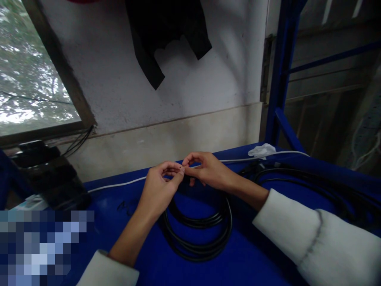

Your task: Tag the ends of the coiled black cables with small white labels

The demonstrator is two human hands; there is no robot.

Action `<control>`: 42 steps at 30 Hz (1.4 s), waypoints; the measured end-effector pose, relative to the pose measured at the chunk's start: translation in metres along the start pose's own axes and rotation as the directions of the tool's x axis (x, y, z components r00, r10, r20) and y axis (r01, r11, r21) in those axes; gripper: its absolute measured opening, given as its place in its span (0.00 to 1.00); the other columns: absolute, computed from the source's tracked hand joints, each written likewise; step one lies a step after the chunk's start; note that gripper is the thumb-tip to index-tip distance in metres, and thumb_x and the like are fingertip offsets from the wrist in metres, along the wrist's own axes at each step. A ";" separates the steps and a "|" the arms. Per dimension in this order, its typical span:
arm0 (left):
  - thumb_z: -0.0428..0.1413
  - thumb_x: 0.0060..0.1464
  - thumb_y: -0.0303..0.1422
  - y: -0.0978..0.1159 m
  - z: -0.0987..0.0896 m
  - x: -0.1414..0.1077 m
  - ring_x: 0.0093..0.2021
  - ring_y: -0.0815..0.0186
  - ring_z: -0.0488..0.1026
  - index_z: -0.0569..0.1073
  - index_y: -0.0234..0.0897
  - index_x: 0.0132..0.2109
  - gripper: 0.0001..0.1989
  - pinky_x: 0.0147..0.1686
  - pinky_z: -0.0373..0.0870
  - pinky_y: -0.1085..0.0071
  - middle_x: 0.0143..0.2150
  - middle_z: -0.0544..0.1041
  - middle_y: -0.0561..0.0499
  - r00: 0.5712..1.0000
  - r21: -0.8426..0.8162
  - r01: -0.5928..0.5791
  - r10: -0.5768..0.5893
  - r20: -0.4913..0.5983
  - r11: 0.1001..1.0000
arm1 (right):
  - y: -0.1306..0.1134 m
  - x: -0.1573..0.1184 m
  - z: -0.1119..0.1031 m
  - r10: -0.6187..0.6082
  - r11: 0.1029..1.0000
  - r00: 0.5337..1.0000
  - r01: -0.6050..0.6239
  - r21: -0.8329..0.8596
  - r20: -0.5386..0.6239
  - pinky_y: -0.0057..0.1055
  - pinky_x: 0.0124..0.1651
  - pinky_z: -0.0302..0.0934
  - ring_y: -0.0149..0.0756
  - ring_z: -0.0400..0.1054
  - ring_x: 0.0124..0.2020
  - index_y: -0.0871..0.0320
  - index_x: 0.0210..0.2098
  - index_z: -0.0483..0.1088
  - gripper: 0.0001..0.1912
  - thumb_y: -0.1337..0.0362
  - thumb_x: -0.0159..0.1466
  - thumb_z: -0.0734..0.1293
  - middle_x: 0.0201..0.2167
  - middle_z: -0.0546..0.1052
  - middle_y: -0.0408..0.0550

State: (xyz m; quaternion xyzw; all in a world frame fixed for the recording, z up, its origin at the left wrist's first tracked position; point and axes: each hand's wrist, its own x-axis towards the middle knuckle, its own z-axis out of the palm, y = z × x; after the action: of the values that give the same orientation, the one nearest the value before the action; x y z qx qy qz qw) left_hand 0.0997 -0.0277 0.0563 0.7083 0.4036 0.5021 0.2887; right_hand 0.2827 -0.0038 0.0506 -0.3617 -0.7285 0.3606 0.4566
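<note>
My left hand (160, 184) and my right hand (210, 171) meet above the far side of a coiled black cable (198, 250). The fingertips of both are pinched together around something tiny and dark, too small to name. Below them, the cable lies in several loops on the blue tabletop (119, 234); its far part is hidden behind my hands. A thin white cord (119, 184) runs along the table behind both hands. Left of the coil lie a few short dark pieces (123, 206), perhaps ties.
More black cable (309, 174) is looped at the right, with crumpled white plastic (262, 150) behind it. Dark stacked objects (49, 171) stand at the left under the window. A wall (178, 139) closes the back; a blue metal post (281, 79) rises at the back right.
</note>
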 end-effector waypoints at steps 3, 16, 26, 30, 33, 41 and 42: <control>0.64 0.52 0.34 -0.001 0.000 0.000 0.39 0.59 0.78 0.81 0.36 0.39 0.08 0.42 0.73 0.64 0.39 0.84 0.46 1.000 -0.010 -0.017 0.017 0.022 1.000 | 0.002 0.000 -0.003 -0.042 0.997 0.998 0.044 -0.061 0.036 0.24 0.25 0.61 0.25 0.69 0.21 0.60 0.40 0.77 0.09 0.59 0.68 0.71 0.38 0.81 0.48; 0.70 0.48 0.36 -0.004 -0.003 0.003 0.39 0.58 0.81 0.80 0.35 0.39 0.13 0.42 0.75 0.66 0.36 0.84 0.46 0.999 -0.012 0.025 -0.025 -0.024 1.000 | 0.013 0.004 -0.006 0.002 1.000 0.993 -0.006 0.030 0.118 0.23 0.23 0.54 0.27 0.68 0.20 0.61 0.38 0.80 0.10 0.59 0.67 0.71 0.22 0.77 0.42; 0.71 0.43 0.33 -0.002 -0.008 0.004 0.33 0.64 0.80 0.81 0.35 0.35 0.11 0.37 0.72 0.73 0.30 0.84 0.49 0.983 -0.109 0.175 -0.180 -0.046 0.979 | 0.004 0.000 -0.008 0.009 1.000 0.992 -0.006 -0.021 0.123 0.24 0.23 0.52 0.27 0.64 0.19 0.60 0.41 0.82 0.12 0.58 0.69 0.70 0.19 0.75 0.41; 0.70 0.41 0.32 -0.004 -0.009 0.004 0.32 0.65 0.79 0.81 0.34 0.35 0.12 0.35 0.71 0.74 0.30 0.84 0.49 0.975 -0.155 0.205 -0.216 -0.054 0.966 | 0.003 0.000 -0.005 -0.002 0.999 0.989 -0.004 0.039 0.146 0.25 0.27 0.59 0.29 0.67 0.23 0.59 0.40 0.82 0.12 0.57 0.64 0.75 0.26 0.79 0.44; 0.72 0.40 0.34 -0.006 -0.009 0.004 0.29 0.67 0.77 0.80 0.34 0.33 0.13 0.32 0.68 0.75 0.29 0.83 0.50 0.966 -0.170 0.230 -0.245 -0.077 0.958 | 0.004 0.001 -0.003 -0.025 0.995 0.984 0.008 0.099 0.176 0.27 0.30 0.64 0.32 0.70 0.28 0.60 0.40 0.83 0.15 0.56 0.59 0.78 0.35 0.82 0.49; 0.72 0.41 0.36 -0.005 -0.009 0.003 0.26 0.69 0.73 0.79 0.34 0.31 0.14 0.27 0.64 0.75 0.27 0.81 0.50 0.958 -0.155 0.269 -0.280 -0.058 0.951 | 0.005 0.000 -0.008 -0.047 0.998 0.972 0.034 0.059 0.232 0.27 0.31 0.66 0.33 0.71 0.28 0.59 0.42 0.83 0.15 0.59 0.57 0.80 0.33 0.82 0.46; 0.72 0.41 0.36 -0.005 -0.008 0.003 0.26 0.69 0.73 0.79 0.34 0.32 0.14 0.27 0.64 0.76 0.27 0.80 0.51 0.960 -0.153 0.264 -0.275 -0.052 0.952 | 0.003 -0.001 -0.009 -0.040 0.999 0.971 0.031 0.040 0.235 0.26 0.30 0.65 0.31 0.69 0.26 0.59 0.41 0.83 0.13 0.59 0.58 0.79 0.30 0.81 0.45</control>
State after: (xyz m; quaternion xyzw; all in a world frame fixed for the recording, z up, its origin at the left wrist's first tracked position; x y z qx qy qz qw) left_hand 0.0912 -0.0223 0.0568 0.6052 0.4693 0.5112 0.3901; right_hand 0.2919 -0.0013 0.0503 -0.2950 -0.7774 0.4056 0.3796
